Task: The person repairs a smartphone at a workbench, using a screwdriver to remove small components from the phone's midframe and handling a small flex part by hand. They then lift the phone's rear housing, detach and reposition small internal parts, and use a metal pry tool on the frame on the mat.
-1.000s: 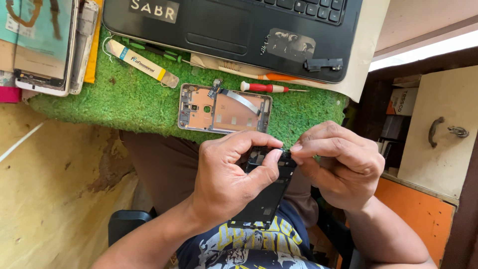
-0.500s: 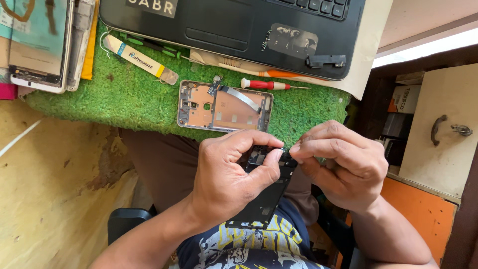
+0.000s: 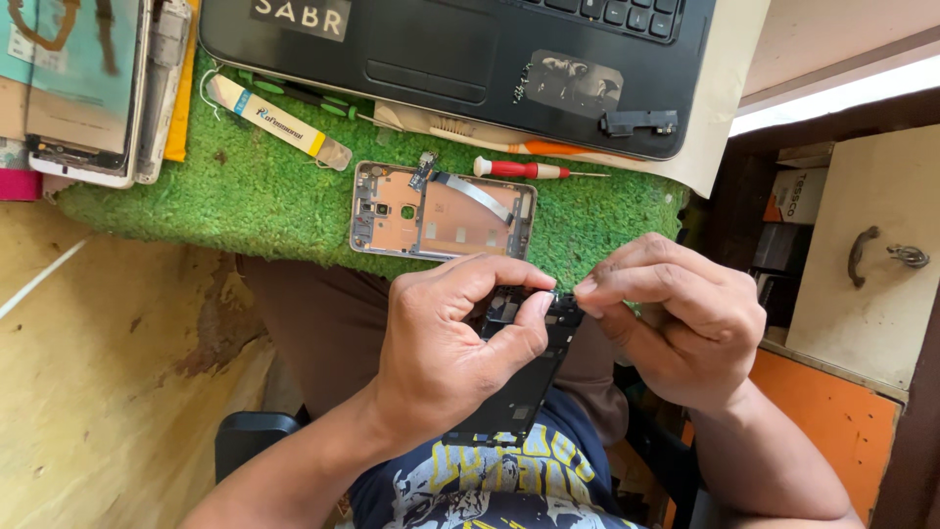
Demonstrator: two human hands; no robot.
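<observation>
A black phone frame (image 3: 524, 377) sits in the person's two hands, held over the lap, below the edge of the counter (image 3: 117, 362). The left hand (image 3: 450, 358) curls around the frame from the side. Its grip is closed on the frame, with the thumb and first finger pinching near the top end. The right hand (image 3: 681, 323) comes in from the other side with its fingers bent. Its fingertips (image 3: 587, 286) pinch shut on the top corner of the frame. Just above the hands, a pink phone back shell (image 3: 443, 211) lies on a green grass mat (image 3: 255, 196). A red screwdriver (image 3: 519, 169) lies beside it. Farther up is a black laptop (image 3: 460, 59).
</observation>
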